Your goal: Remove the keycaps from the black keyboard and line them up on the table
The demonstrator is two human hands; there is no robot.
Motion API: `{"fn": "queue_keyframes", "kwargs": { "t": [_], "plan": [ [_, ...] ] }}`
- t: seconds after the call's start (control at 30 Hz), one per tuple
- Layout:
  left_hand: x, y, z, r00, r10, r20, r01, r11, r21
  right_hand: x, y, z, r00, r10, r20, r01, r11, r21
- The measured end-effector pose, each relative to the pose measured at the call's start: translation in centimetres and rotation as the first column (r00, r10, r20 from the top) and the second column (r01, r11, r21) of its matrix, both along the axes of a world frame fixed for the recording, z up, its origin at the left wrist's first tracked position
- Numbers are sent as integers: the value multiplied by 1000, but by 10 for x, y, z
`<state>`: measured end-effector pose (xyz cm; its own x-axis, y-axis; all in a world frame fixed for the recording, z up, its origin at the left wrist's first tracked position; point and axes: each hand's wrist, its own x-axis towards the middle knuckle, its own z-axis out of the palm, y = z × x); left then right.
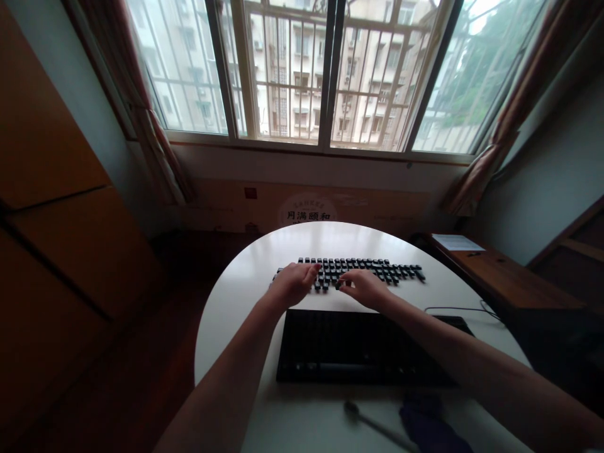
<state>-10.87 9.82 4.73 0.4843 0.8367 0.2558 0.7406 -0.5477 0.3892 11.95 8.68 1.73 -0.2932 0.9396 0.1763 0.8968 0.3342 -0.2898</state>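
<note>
Several black keycaps [377, 269] lie in rows on the white round table [236, 302], beyond a black keyboard base [349, 346] that has no caps on it. My left hand [291, 284] rests at the left end of the rows, fingers curled over the caps. My right hand [362, 287] is just right of it, fingertips pinched at a keycap in the nearest row. What either hand holds is too small to make out.
A cable [462, 309] runs from the keyboard off to the right. A thin tool [372, 423] and a dark cloth [429, 425] lie near the table's front edge. A wooden side desk [500, 277] with a paper stands right. A wooden cabinet [56, 220] stands left.
</note>
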Motion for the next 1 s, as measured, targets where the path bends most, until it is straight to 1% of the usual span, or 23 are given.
{"fn": "queue_keyframes", "kwargs": {
  "t": [0.07, 0.13, 0.37, 0.5, 0.57, 0.6, 0.67, 0.7, 0.73, 0.77, 0.8, 0.83, 0.87, 0.9, 0.93, 0.97, 1.0],
  "plan": [
    [-2, 1, 1, 999, 45, 26, -46, 998, 36, -6, 4, -4, 999, -18, 38, 18, 1000, -13],
    [-3, 1, 1, 997, 63, 53, -67, 996, 62, -10, 6, -6, 998, -27, 62, 28, 999, -19],
    [-4, 2, -1, 991, 77, 106, -91, 987, 131, -15, 10, -12, 992, -46, 118, 50, 998, -27],
    [-4, -1, 1, 990, 76, 115, -92, 986, 139, -18, 4, -7, 992, -53, 117, 54, 999, 0],
    [-4, -2, 4, 991, 75, 110, -90, 986, 137, -15, -7, 1, 996, -50, 73, 46, 998, 48],
    [-3, -3, 5, 992, 70, 104, -84, 987, 138, -11, -14, 6, 999, -33, 18, 32, 996, 85],
    [0, -6, 7, 996, 39, 74, -50, 989, 142, 1, -32, 18, 985, 40, -166, -13, 987, 158],
    [3, -8, 7, 999, 6, 45, -13, 990, 143, 9, -43, 24, 956, 88, -281, -39, 984, 175],
    [6, -10, 6, 999, -39, 8, 38, 989, 141, 18, -55, 29, 909, 121, -398, -60, 985, 163],
    [10, -12, 5, 995, -95, -36, 99, 986, 136, 27, -66, 33, 851, 128, -509, -79, 990, 117],
    [15, -15, 3, 984, -156, -83, 166, 978, 126, 35, -78, 35, 789, 96, -607, -97, 995, 30],
    [20, -18, 1, 968, -215, -126, 229, 967, 113, 42, -89, 36, 727, 35, -685, -128, 988, -86],
    [25, -21, -2, 949, -269, -165, 287, 953, 97, 47, -98, 35, 668, -43, -743, -167, 964, -206],
    [29, -24, -5, 929, -312, -198, 333, 940, 77, 50, -106, 33, 617, -121, -778, -213, 925, -313],
    [34, -27, -7, 910, -348, -226, 368, 928, 54, 51, -113, 30, 573, -187, -798, -261, 881, -394],
    [38, -29, -10, 893, -374, -250, 392, 919, 28, 50, -119, 27, 530, -237, -814, -299, 846, -441],
    [41, -31, -12, 879, -394, -269, 409, 913, 0, 47, -123, 24, 483, -275, -831, -316, 831, -458]
  ]
}}
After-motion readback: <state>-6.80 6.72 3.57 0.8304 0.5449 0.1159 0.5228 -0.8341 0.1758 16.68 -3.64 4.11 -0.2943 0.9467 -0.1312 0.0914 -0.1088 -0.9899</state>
